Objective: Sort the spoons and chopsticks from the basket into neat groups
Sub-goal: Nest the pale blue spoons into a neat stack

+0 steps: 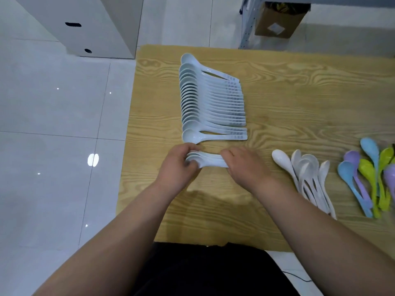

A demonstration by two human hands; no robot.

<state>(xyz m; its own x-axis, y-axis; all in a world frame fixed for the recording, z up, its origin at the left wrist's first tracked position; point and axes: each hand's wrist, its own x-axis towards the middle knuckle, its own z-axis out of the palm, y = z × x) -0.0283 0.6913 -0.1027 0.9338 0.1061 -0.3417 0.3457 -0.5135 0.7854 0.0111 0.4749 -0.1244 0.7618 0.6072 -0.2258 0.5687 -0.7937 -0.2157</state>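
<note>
Spoons (210, 161), a small nested stack, sit near the table's (299, 92) left edge, just beside the near end of the long row (211, 103). Left hand (179, 165) grips the bowls and right hand (245, 167) grips the handles, likely squaring them to join it.

The wood-grain worktop (299, 92) carries an overlapped row of pale spoons (211, 101) at frame centre, white spoons (307, 176) lower right and coloured spoons (372, 178) at the right edge. Just below the row, the left hand (179, 165) and right hand (245, 165) grip a small spoon bundle (211, 162).
</note>
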